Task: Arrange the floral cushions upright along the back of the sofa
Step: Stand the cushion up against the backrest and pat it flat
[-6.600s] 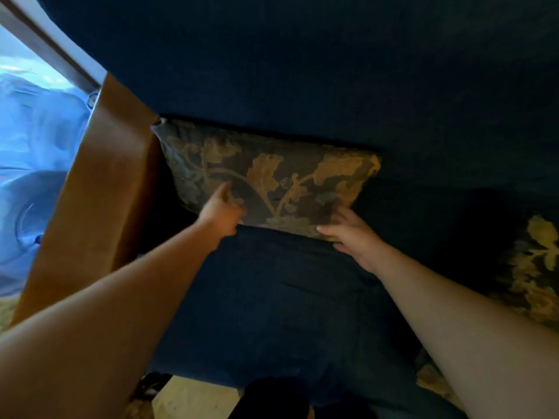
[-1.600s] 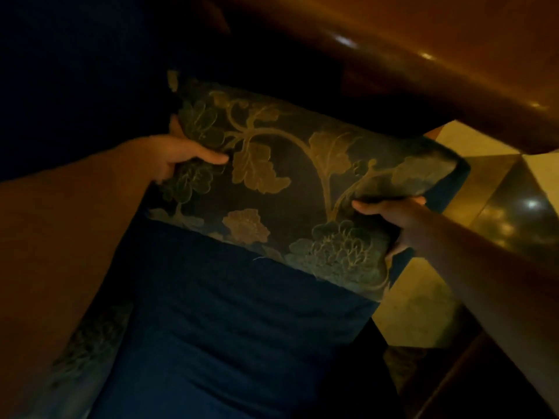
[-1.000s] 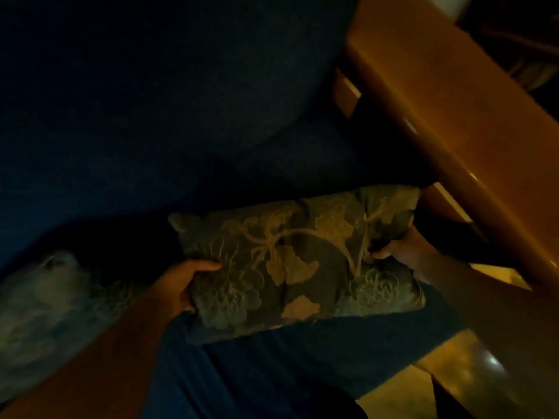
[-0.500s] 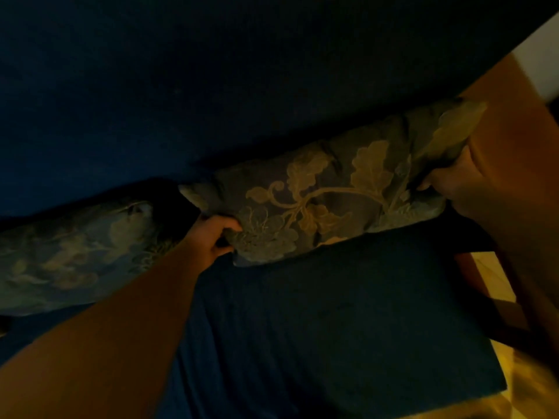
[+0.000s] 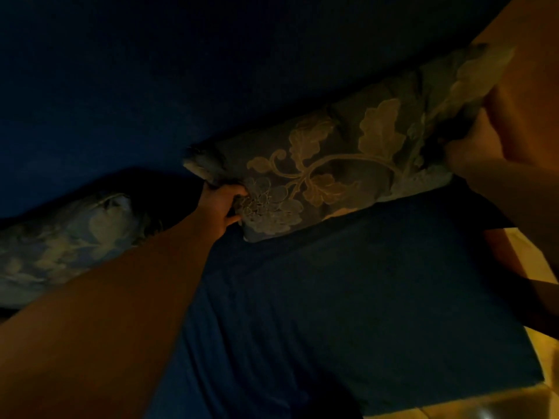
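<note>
A dark floral cushion [image 5: 341,167] with pale leaf and flower stitching stands on its long edge against the blue sofa back [image 5: 211,71], at the right end of the seat. My left hand [image 5: 222,207] grips its lower left corner. My right hand [image 5: 475,149] holds its right end, close to the wooden armrest. A second floral cushion [image 5: 60,243] leans against the sofa back at the left, partly hidden behind my left forearm.
The blue seat cushion [image 5: 348,297] fills the foreground. A brown wooden armrest [image 5: 532,86] bounds the sofa on the right. Pale glossy floor [image 5: 538,267] shows beyond the seat's right and front edges. The scene is dim.
Over the last second the cushion went from above the seat to upright against the sofa back near the right armrest. Both hands kept their hold on its ends.
</note>
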